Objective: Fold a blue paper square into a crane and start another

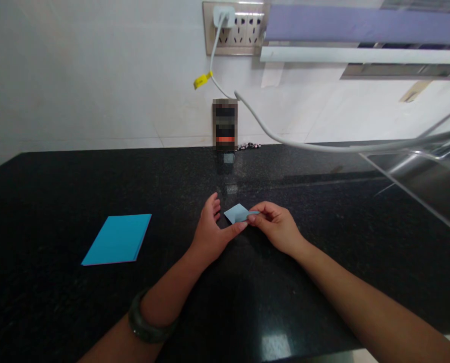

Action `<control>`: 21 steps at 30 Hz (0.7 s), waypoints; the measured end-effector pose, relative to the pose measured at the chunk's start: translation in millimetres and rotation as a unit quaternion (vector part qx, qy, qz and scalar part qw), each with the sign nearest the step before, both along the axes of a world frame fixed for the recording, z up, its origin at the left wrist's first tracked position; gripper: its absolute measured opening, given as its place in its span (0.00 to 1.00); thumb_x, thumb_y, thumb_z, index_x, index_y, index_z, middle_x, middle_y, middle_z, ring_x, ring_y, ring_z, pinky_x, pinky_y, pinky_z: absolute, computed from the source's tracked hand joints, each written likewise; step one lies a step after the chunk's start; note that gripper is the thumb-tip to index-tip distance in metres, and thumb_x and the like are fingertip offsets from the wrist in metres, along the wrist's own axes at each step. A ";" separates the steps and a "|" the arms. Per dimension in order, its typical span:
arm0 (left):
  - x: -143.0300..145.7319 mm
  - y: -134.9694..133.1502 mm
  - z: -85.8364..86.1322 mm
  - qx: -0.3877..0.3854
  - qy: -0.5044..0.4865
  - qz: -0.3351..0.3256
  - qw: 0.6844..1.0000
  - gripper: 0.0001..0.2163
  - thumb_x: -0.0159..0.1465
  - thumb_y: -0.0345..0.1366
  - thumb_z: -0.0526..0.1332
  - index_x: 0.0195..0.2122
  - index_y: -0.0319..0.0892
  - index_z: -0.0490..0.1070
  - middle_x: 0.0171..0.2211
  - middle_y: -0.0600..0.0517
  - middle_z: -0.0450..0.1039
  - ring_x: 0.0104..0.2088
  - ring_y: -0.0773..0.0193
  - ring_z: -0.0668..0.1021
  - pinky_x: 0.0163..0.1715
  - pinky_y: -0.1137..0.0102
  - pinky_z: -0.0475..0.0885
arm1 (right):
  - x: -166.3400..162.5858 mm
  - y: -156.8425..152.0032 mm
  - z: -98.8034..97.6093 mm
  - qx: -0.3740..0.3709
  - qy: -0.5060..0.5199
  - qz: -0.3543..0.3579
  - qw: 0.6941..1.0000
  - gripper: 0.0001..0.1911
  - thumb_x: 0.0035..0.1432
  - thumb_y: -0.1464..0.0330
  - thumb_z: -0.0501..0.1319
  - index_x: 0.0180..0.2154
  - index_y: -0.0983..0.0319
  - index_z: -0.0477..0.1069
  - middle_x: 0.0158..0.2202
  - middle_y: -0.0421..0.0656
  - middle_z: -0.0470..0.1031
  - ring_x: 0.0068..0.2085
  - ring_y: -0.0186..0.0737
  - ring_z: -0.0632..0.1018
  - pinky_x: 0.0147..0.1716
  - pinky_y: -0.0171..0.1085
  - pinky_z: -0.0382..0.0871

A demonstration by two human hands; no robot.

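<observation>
A small folded piece of light blue paper (237,213) is between my two hands, just above or on the black countertop (209,312). My right hand (277,225) pinches its right corner between thumb and fingers. My left hand (214,229) is open, the fingers raised to the left of the paper and the thumb reaching along its near edge, touching or almost touching it. A dark bangle (149,322) circles my left wrist. To the left lies a stack of bright blue square paper sheets (118,239).
A phone-like object (225,123), its face blurred out, leans against the white wall (96,75). A white cable (270,132) runs from the wall socket (238,27) across to the right. A metal sink (436,174) is set into the counter at right.
</observation>
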State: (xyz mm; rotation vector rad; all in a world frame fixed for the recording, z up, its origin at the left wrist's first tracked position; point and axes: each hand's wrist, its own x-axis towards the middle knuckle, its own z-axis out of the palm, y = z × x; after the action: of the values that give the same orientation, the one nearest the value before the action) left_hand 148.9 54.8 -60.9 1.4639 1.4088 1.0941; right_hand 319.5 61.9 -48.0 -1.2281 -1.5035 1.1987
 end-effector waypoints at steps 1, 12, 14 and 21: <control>0.5 0.9 0.6 -0.025 -0.046 0.000 0.999 0.38 0.53 0.41 0.64 0.60 0.41 0.44 0.58 0.35 0.55 0.56 0.53 0.66 0.52 0.57 0.65 | -0.1 -0.6 0.4 0.001 0.009 0.000 1.000 0.07 0.48 0.65 0.62 0.30 0.61 0.69 0.25 0.39 0.75 0.25 0.34 0.73 0.27 0.35 0.68; 3.6 1.4 18.1 -0.193 -0.337 0.025 0.921 0.24 0.58 0.27 0.57 0.55 0.37 0.56 0.44 0.43 0.73 0.36 0.63 0.78 0.40 0.64 0.73 | -5.6 -7.5 3.1 -0.004 0.023 0.100 0.995 0.09 0.51 0.63 0.61 0.32 0.62 0.73 0.26 0.40 0.76 0.28 0.33 0.76 0.31 0.34 0.71; 3.5 1.4 15.4 -0.199 -0.338 0.014 0.920 0.19 0.55 0.26 0.60 0.49 0.37 0.64 0.39 0.46 0.76 0.33 0.65 0.77 0.37 0.67 0.73 | -9.2 -6.8 2.6 -0.033 0.019 0.076 0.996 0.11 0.51 0.61 0.61 0.31 0.63 0.72 0.22 0.38 0.73 0.22 0.30 0.73 0.23 0.31 0.69; 4.6 -1.5 15.6 -0.187 -0.356 -0.043 0.915 0.10 0.52 0.35 0.65 0.35 0.37 0.74 0.32 0.49 0.77 0.31 0.67 0.76 0.34 0.71 0.70 | -18.8 -3.8 5.2 -0.095 0.046 -0.032 0.994 0.15 0.42 0.60 0.66 0.26 0.63 0.67 0.14 0.33 0.66 0.14 0.25 0.65 0.12 0.26 0.57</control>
State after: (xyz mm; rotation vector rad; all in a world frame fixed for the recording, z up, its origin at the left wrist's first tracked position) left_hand 153.5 53.3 -45.3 0.7243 0.9428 1.0728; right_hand 300.7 58.1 -42.7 -1.3168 -1.2966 1.3601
